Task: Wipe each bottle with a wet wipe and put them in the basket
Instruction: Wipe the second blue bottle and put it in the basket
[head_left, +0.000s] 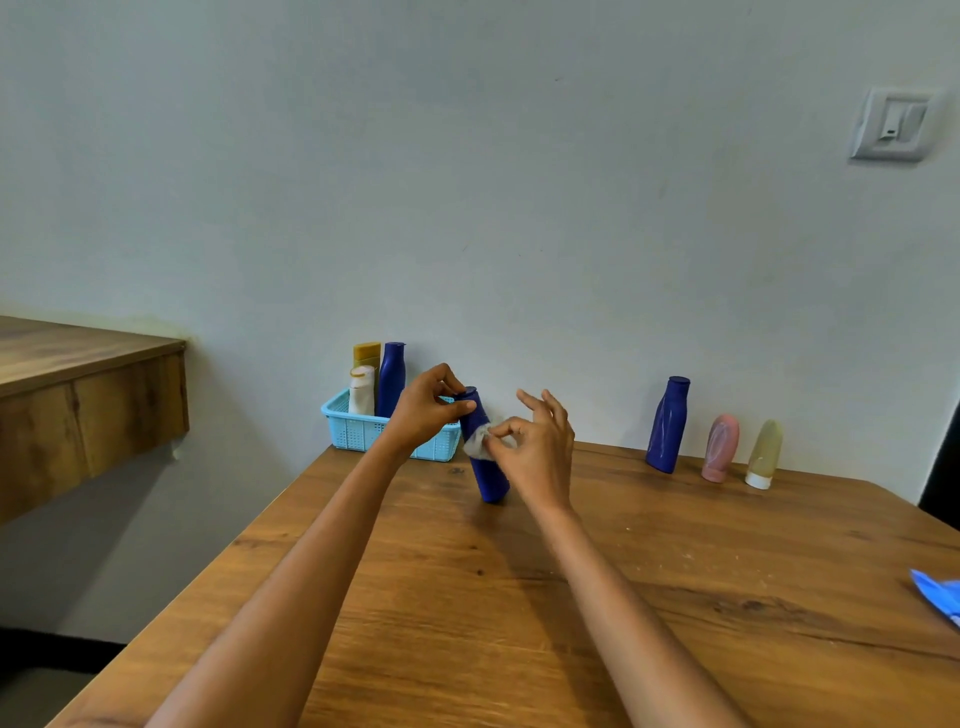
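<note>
A blue bottle (488, 475) stands on the wooden table (571, 597), tilted a little. My left hand (428, 413) grips its cap from the left. My right hand (535, 441) pinches a crumpled white wet wipe (478, 441) against the bottle's upper side, its other fingers spread. Behind them a light blue basket (358, 434) holds a blue bottle (390, 379), a white bottle (361, 389) and a yellow bottle (367, 354). By the wall at the right stand another blue bottle (667, 425), a pink tube (720, 448) and a pale yellow tube (762, 454).
A blue packet (940, 595) lies at the table's right edge. A wooden shelf (88, 395) juts out at the left, lower floor between it and the table. A wall switch (891, 124) sits high on the right.
</note>
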